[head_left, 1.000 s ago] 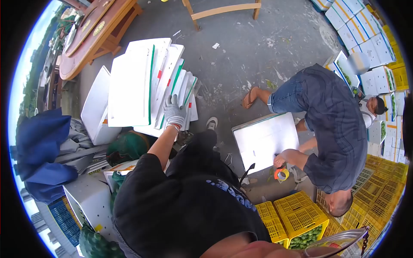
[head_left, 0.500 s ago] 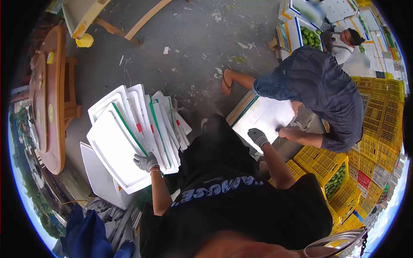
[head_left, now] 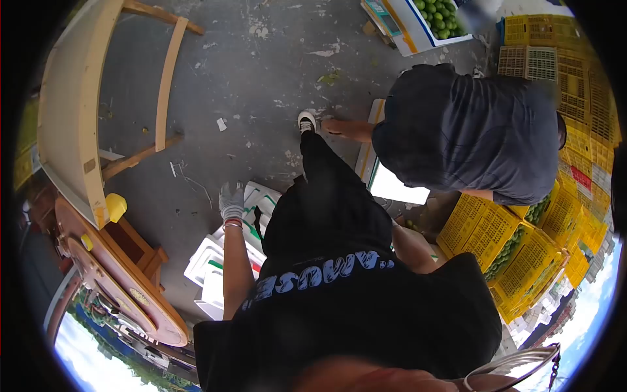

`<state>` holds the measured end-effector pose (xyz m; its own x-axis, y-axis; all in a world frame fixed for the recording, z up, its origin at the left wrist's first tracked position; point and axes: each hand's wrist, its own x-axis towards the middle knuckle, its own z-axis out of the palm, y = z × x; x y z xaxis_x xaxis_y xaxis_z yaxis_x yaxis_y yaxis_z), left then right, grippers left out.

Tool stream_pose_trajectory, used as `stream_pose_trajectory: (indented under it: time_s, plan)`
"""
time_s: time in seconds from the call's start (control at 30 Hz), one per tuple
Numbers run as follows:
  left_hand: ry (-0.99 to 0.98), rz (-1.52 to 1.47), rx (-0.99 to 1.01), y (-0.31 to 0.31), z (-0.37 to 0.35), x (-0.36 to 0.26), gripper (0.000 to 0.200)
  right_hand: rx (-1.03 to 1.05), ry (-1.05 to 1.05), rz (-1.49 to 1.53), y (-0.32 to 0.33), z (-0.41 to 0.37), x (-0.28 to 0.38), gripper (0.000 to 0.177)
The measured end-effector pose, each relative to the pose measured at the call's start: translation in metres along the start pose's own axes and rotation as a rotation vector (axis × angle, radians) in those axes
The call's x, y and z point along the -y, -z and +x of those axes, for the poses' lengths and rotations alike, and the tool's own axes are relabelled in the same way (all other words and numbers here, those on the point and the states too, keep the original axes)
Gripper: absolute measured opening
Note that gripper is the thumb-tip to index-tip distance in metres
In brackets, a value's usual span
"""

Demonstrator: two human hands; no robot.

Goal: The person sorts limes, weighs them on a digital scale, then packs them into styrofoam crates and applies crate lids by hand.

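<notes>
My left hand (head_left: pixel 232 201), in a grey-white glove, is at the far end of a leaning stack of white foam lids (head_left: pixel 212 261) with green and red tape on their edges. Its fingers are stretched out and apart, close beside the top edge of the lids. The right forearm (head_left: pixel 413 248) reaches down beside my dark trousers, and my right hand is hidden behind my leg. In front of that arm lies a white foam box (head_left: pixel 395 185), partly covered by a bent-over person (head_left: pixel 470 130) in a dark shirt.
Yellow crates (head_left: pixel 480 228) of green fruit stand at the right, with more crates stacked behind. A foam box (head_left: pixel 418 39) of green fruit is at the top. A wooden frame (head_left: pixel 171 85) and a round wooden tabletop (head_left: pixel 124 281) stand on the left.
My body has turned to the right and one foot now shows stretched forward. The left hand has shifted to the lids' far end; the right hand has left the white box top and gone out of sight.
</notes>
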<state>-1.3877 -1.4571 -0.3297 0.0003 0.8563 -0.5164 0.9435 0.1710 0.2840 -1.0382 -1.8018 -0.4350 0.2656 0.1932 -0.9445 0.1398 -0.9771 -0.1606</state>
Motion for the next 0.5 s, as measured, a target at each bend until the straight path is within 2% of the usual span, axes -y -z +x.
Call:
stream_pose_trajectory:
  time_s: [0.03, 0.1, 0.17, 0.23, 0.27, 0.3, 0.33, 0.4, 0.5]
  plan:
    - [-0.016, 0.108, 0.053, 0.003, 0.035, 0.004, 0.048, -0.027, 0.05, 0.02, 0.008, 0.005, 0.031, 0.037]
    - [-0.039, -0.034, 0.032, 0.043, 0.057, -0.035, 0.044, -0.051, 0.106, 0.058, 0.024, 0.006, 0.091, 0.038]
    - [-0.153, 0.071, 0.026, 0.043, 0.085, -0.013, 0.036, -0.065, 0.135, 0.093, 0.043, 0.007, 0.145, 0.038]
    - [-0.276, 0.408, 0.133, 0.056, 0.096, -0.016, 0.027, -0.077, 0.137, 0.117, 0.054, 0.012, 0.183, 0.039]
    - [-0.465, 0.747, 0.256, 0.046, 0.115, 0.004, 0.022, -0.082, 0.129, 0.13, 0.061, 0.013, 0.203, 0.039]
    - [-0.406, 0.747, 0.291, 0.04, 0.121, 0.022, 0.019, -0.091, 0.118, 0.141, 0.065, 0.016, 0.218, 0.039]
    - [-0.099, 0.572, 0.409, 0.031, 0.136, 0.042, 0.022, -0.098, 0.1, 0.15, 0.07, 0.022, 0.234, 0.039]
    - [0.017, 0.507, 0.395, 0.027, 0.155, 0.07, 0.027, -0.11, 0.061, 0.177, 0.075, 0.031, 0.266, 0.04]
    - [0.112, 0.415, 0.427, 0.051, 0.212, 0.065, 0.028, -0.142, 0.007, 0.222, 0.077, 0.047, 0.316, 0.04]
